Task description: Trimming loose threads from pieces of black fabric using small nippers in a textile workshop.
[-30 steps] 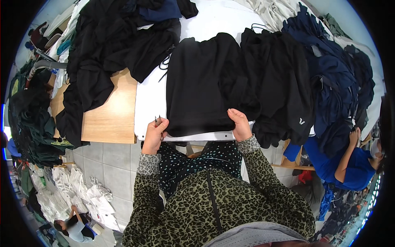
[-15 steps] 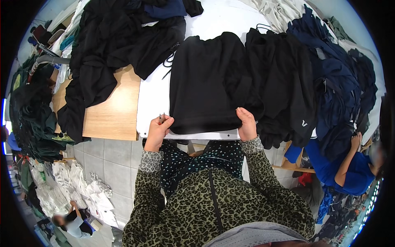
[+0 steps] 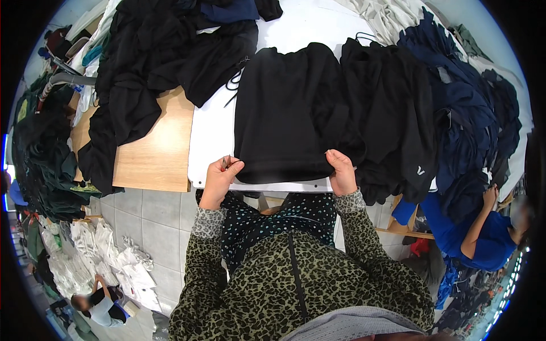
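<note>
A black garment lies flat in front of me, its hemmed near edge at the front of the white tabletop. My left hand pinches the left corner of that hem between thumb and fingers. Small pointed metal tips, like thread snips, poke out of the same hand; the rest of them is hidden. At the other end of the hem, my right hand grips the right corner, thumb on top. The cloth between both hands is stretched fairly straight.
Another black garment with a small white mark lies close on the right, beside navy clothes. Heaped black clothes cover the back left, partly over a wooden board. A co-worker in blue handles navy cloth at right; another person is lower left.
My left hand has shifted very slightly to the right along the hem, its thumb now lying over the corner. The garment and my right hand look almost unchanged.
</note>
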Available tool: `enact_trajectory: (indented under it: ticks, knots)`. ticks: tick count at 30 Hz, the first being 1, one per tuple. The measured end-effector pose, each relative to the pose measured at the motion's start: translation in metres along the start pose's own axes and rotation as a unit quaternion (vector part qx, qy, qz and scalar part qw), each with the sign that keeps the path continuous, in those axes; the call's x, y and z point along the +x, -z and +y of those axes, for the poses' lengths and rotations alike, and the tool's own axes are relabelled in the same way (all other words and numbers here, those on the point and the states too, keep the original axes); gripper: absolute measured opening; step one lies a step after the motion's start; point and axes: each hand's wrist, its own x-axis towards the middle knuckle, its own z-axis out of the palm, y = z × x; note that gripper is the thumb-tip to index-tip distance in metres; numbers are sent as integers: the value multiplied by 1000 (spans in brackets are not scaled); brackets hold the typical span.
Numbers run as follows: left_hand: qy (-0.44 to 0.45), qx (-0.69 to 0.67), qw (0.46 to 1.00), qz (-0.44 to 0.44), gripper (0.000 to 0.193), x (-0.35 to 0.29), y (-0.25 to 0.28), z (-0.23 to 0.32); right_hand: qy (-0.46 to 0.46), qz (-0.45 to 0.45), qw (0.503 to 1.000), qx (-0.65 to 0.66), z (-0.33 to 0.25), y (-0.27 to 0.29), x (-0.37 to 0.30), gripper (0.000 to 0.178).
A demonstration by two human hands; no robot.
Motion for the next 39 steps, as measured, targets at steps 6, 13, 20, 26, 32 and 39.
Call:
enact_trajectory:
  ticks: [6, 13, 20, 26, 32, 39]
  knots:
    - [-6, 4, 1000, -19, 11, -4, -7, 9, 30, 1, 997, -70, 2, 1, -2, 15]
    - [-17, 38, 999, -34, 13, -2, -14, 19, 213, -41, 819, -532, -12, -32, -4, 18]
    - [-155, 258, 940, -163, 15, 11, -28, 58, 133, -261, 800, -524, -28, -84, 20, 39]
    - [-148, 234, 956, -97, 21, 26, -37, 74, 71, -223, 865, -443, -21, -103, -3, 74]
    - [-169, 245, 944, -141, 24, 28, -53, 91, 240, -62, 801, -545, 0, -106, -8, 68]
    - [-272, 303, 912, -47, 19, 53, -65, 65, -4, -100, 979, -179, -13, -103, -19, 35]
